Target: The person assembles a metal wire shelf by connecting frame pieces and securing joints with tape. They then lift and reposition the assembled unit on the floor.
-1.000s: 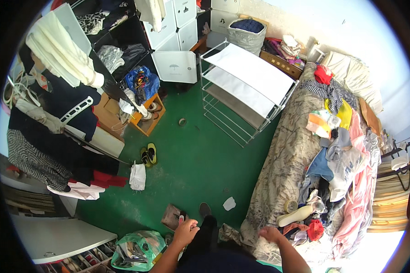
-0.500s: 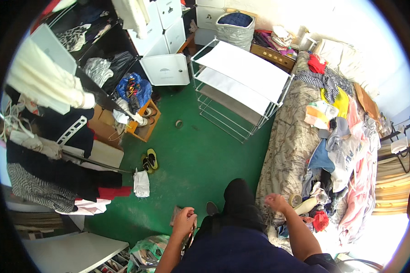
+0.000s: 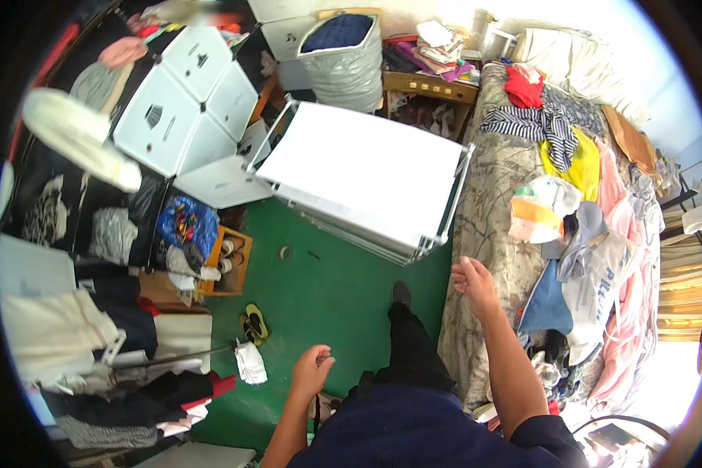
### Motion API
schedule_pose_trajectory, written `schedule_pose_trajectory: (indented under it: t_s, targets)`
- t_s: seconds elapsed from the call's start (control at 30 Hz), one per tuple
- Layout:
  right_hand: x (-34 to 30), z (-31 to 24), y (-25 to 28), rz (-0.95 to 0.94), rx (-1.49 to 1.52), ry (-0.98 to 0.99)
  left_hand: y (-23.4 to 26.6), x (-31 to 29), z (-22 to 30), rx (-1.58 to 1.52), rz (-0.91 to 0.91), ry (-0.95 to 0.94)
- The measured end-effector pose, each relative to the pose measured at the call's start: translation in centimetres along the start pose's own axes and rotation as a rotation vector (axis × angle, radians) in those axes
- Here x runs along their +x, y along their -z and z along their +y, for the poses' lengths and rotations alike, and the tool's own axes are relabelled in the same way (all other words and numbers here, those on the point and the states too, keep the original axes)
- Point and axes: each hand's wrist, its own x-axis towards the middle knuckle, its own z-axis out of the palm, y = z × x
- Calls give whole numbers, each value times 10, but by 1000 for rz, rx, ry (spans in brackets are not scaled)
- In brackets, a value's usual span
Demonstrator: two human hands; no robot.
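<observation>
My left hand [image 3: 312,368] hangs over the green floor [image 3: 281,281], its fingers loosely bent and apart with nothing in them. Farther ahead and to the right, my right hand [image 3: 474,284] is held out above the near-left side of the bed [image 3: 480,222]; its fingers are slightly bent and it holds nothing visible. Just beyond it stands a rack [image 3: 359,160] with white panels and a thin metal frame. Its right end is close to the bed. Neither hand touches the rack. One dark shoe [image 3: 401,294] of mine is stepped forward toward it.
Clothes, including a striped garment [image 3: 534,125] and a yellow one [image 3: 577,168], cover the bed's right side. A laundry bag [image 3: 343,70] and a wooden drawer table [image 3: 429,87] stand behind the rack. White-door cubes [image 3: 160,117], shoes [image 3: 253,324] and hanging clothes line the left.
I have stepped closer to the rack, which now sits nearer and lower in view. My right hand has moved forward from beside the near clothes. My left hand stays low.
</observation>
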Motion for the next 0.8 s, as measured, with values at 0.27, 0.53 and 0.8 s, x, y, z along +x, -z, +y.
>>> schedule_pose_trajectory:
  t_s: [0.27,0.53,0.8]
  targets:
    - [113,-108,-22,-10,152,-65,-9,144,120,-205,57,-55]
    - [154,-116,-40,-53,189,-182,0,178,152,-263,35,8]
    - [162,-116,-66,-91,190,-193,2,200,151,-321,151,-37]
